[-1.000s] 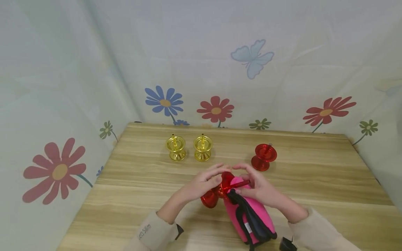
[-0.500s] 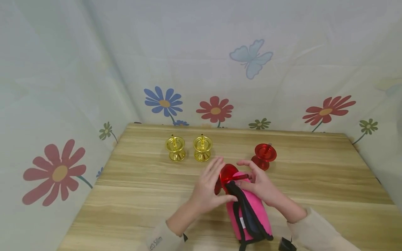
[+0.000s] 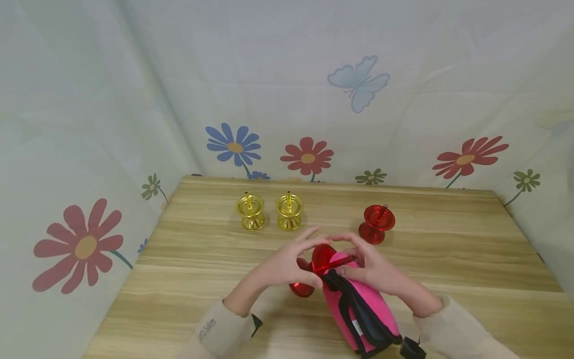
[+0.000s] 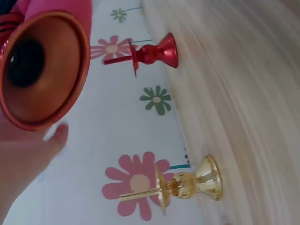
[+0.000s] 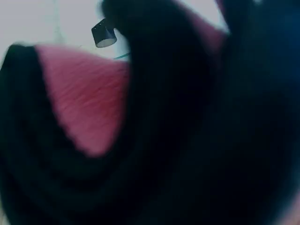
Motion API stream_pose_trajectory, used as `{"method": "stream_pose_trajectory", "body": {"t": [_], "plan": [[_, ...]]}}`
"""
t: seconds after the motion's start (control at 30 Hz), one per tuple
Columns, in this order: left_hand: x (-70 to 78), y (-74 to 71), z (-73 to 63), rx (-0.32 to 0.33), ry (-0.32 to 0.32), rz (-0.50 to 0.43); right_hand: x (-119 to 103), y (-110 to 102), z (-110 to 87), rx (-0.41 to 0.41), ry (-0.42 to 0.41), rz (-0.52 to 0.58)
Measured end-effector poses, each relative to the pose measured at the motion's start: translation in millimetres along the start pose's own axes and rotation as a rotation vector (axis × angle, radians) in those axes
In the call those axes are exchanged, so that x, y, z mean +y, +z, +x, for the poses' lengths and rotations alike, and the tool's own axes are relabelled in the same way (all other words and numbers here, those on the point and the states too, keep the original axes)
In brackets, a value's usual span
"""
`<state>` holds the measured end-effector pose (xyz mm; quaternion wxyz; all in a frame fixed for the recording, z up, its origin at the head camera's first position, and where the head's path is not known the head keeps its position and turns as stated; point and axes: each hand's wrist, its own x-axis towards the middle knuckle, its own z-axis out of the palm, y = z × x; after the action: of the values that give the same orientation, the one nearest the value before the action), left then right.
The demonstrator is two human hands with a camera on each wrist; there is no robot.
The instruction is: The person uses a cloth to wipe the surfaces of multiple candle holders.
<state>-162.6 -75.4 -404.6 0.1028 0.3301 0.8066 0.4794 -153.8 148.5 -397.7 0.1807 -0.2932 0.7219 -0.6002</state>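
Note:
A shiny red candle holder [image 3: 324, 258] is tilted between both hands, its spike pointing right. My left hand [image 3: 287, 262] curves round it from the left, thumb below and fingers above. In the left wrist view, the hollow underside of the candle holder's base [image 4: 61, 70] faces the camera. My right hand [image 3: 369, 264] grips a pink fabric piece with black trim [image 3: 374, 304], like a pouch or mitt, against the candle holder's dish and spike. Dark trim and pink fabric [image 5: 93, 98] fill most of the right wrist view, hiding the fingers.
Two gold candle holders [image 3: 251, 212] stand upright at the back left of the wooden table [image 3: 179, 279]. Another red candle holder [image 3: 375, 224] stands upright just beyond the right hand. A flower-printed curtain [image 3: 269, 89] rises behind the table.
My left hand swung upright with its fingers spread half a second ago, then came back round the candle holder. The candle holder and pink fabric rotated slightly; the standing candle holders stayed put.

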Motion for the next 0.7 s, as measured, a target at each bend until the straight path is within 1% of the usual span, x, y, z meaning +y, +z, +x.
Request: {"method": "stream_pose_trajectory", "body": {"t": [0.03, 0.07, 0.1, 0.13, 0.2, 0.23, 0.27, 0.3, 0.33, 0.37, 0.43, 0.53, 0.57, 0.63, 0.7], "plan": [[-1.4, 1.1, 0.1, 0.036, -0.003, -0.017, 0.7, -0.2, 0.0, 0.021, 0.000, 0.006], [-3.1, 3.5, 0.1, 0.095, 0.013, -0.013, 1.1, -0.5, 0.0, 0.050, 0.010, 0.013], [-4.6, 6.8, 0.1, 0.171, 0.061, 0.012, 1.8, -0.9, 0.4, 0.087, 0.017, 0.012], [-6.2, 10.7, 0.2, 0.250, 0.128, 0.062, 2.4, -1.2, 0.9, 0.123, 0.028, 0.018], [-8.7, 19.4, 0.8, 0.396, 0.263, 0.211, 2.9, -1.6, 1.9, 0.177, 0.060, 0.031], [-9.4, 23.6, 0.6, 0.450, 0.317, 0.305, 3.1, -1.6, 2.3, 0.194, 0.077, 0.035], [-9.6, 27.2, 1.1, 0.489, 0.361, 0.386, 3.4, -1.6, 2.9, 0.207, 0.096, 0.040], [-9.1, 30.0, 1.4, 0.512, 0.395, 0.452, 3.2, -1.4, 3.3, 0.215, 0.106, 0.041], [-8.5, 32.3, 1.7, 0.513, 0.406, 0.494, 3.0, -1.0, 3.4, 0.219, 0.120, 0.047], [-7.3, 33.8, 1.7, 0.506, 0.402, 0.514, 2.7, -0.5, 3.4, 0.222, 0.135, 0.052], [-4.3, 35.1, 1.6, 0.493, 0.377, 0.521, 1.8, 0.6, 3.2, 0.217, 0.152, 0.057], [0.3, 33.5, 1.8, 0.487, 0.366, 0.476, 0.1, 1.9, 2.4, 0.200, 0.146, 0.066], [1.6, 32.2, 1.5, 0.476, 0.359, 0.449, -0.4, 1.9, 2.1, 0.191, 0.133, 0.056], [4.0, 29.0, 0.7, 0.435, 0.340, 0.386, -1.9, 1.2, 1.2, 0.166, 0.098, 0.025], [6.5, 25.3, -0.9, 0.378, 0.302, 0.331, -2.7, -0.5, 0.3, 0.132, 0.053, -0.028]]}}
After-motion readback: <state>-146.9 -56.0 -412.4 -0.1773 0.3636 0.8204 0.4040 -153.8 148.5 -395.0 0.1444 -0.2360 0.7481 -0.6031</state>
